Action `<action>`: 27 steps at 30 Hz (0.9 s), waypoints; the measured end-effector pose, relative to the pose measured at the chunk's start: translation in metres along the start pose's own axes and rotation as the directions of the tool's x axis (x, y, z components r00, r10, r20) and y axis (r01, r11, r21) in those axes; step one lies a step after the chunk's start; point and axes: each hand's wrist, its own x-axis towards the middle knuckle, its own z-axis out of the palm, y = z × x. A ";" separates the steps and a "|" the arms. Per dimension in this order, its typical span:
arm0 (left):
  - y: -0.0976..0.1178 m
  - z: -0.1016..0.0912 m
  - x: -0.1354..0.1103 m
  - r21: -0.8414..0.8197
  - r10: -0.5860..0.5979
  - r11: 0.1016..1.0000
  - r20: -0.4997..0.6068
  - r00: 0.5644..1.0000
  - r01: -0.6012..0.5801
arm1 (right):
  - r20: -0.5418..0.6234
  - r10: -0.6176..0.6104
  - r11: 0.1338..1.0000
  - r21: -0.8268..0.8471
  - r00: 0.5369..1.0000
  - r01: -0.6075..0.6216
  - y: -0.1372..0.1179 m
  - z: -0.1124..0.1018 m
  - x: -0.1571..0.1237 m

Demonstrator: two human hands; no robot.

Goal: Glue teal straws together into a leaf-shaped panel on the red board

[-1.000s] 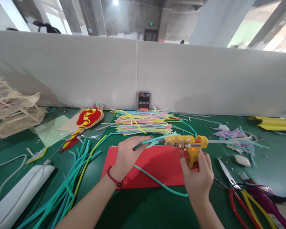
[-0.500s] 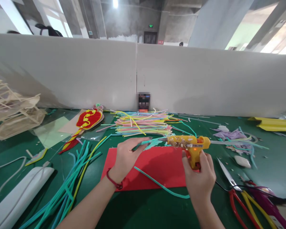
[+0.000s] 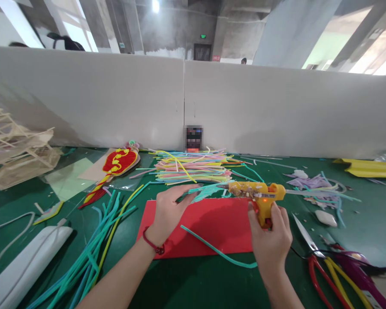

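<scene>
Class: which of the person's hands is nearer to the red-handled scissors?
Right. The right hand, gripping the yellow glue gun, is close beside the scissors; the left hand lies farther off, across the red sheet.

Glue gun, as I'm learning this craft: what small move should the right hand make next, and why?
Probably ease the glue gun slightly left so its nozzle meets the teal piece that the left hand pins at the far edge of the red sheet. The right hand aims the nozzle at it, but the tip seems short.
</scene>
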 end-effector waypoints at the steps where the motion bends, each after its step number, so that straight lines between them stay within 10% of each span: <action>1: 0.000 0.000 0.000 -0.001 0.000 1.000 -0.003 1.000 0.000 | 0.000 0.001 1.000 -0.001 1.000 -0.001 0.000 0.000 0.000; 14: 0.000 0.001 -0.001 -0.001 0.003 1.000 -0.026 1.000 -0.003 | -0.021 0.182 0.978 0.109 0.983 -0.178 -0.004 -0.002 0.001; 27: 0.012 0.008 -0.009 0.033 0.014 0.999 0.016 1.000 -0.015 | 0.000 -0.002 0.991 0.136 1.000 0.002 -0.019 0.004 -0.013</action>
